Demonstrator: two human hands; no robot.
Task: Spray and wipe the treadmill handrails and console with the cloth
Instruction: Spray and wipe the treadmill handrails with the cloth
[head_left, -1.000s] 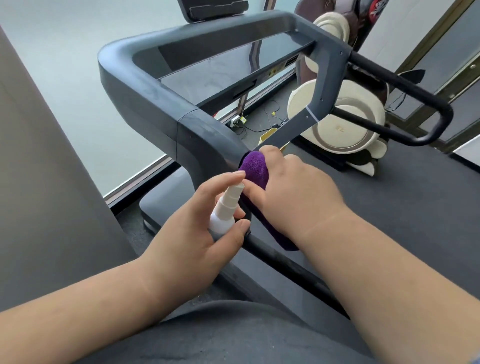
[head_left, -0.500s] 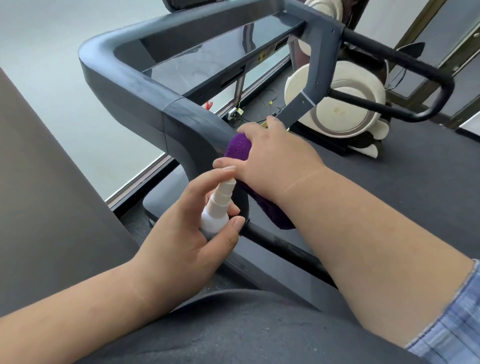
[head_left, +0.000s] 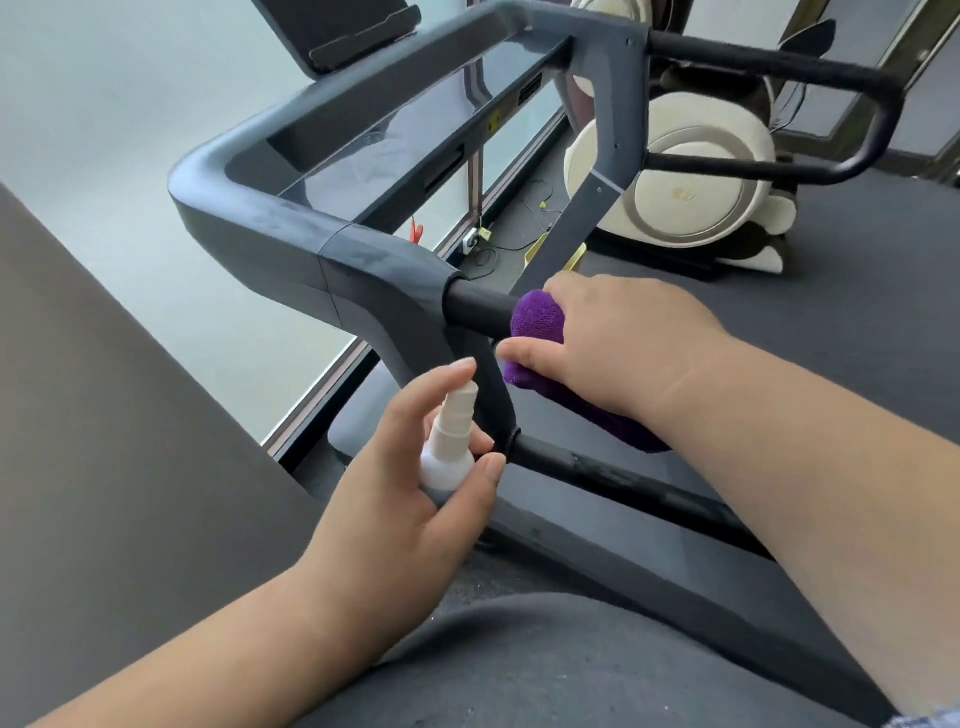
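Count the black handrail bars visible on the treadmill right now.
4: upper near-side bar under the purple cloth; lower near-side bar by the spray bottle; upper far-side bar; lower far-side bar. The arms hide parts of the near ones.

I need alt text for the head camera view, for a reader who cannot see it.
A right hand wraps a purple cloth around a treadmill's black handrail, while the left hand holds a small white spray bottle beside it.

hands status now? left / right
Left hand: closed, holding the spray bottle.
Right hand: closed, gripping the purple cloth around the handrail.
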